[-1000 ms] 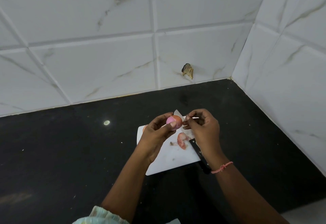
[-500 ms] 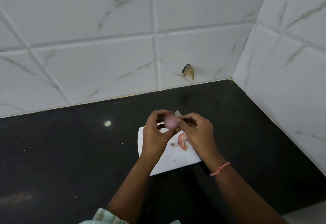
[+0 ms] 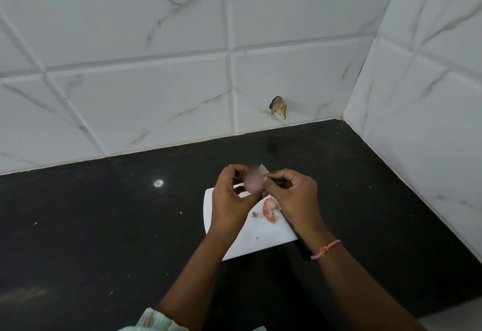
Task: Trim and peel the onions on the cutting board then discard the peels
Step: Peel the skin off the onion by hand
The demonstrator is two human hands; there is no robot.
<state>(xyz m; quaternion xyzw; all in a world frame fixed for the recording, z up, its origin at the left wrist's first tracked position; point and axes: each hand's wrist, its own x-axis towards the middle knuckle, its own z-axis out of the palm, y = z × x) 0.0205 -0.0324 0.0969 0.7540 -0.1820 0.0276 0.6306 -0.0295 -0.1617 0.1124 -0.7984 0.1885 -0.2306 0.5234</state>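
Onion [image 3: 254,183]: blurred, gripped by curled left hand [image 3: 232,196] and right hand [image 3: 293,197] over cutting board [image 3: 257,236]. Peels [image 3: 270,210] on board. Knife [image 3: 300,244] mostly hidden under right wrist.

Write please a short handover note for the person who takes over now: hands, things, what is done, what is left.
Left hand holds the small onion above the cutting board. Right hand pinches at the onion's side; the onion is blurred, so how much skin remains is unclear.
Peels lie on the board. Knife lies under the right wrist, mostly hidden.
Done: some peel is off.
Left: finish peeling, discard the peels.
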